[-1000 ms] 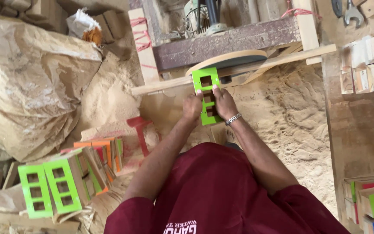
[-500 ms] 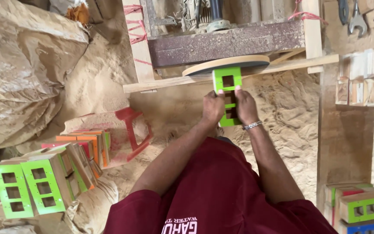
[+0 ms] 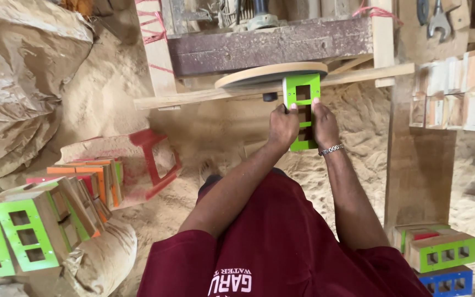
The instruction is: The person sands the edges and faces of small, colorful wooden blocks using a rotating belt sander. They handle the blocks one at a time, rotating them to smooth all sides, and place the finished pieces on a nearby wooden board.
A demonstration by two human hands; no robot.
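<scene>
Round sanding disc (image 3: 273, 74) and wooden rail (image 3: 204, 98) close above; open sawdust floor (image 3: 221, 132) below.

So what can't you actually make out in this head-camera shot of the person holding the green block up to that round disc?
- Middle of the green block: covered by the left hand and right hand.
- Whether the block touches the round disc: the contact edge is hidden behind the block.
- Machine above the disc: cut off by the top edge.
- Blue block: cut off at the bottom edge.
</scene>
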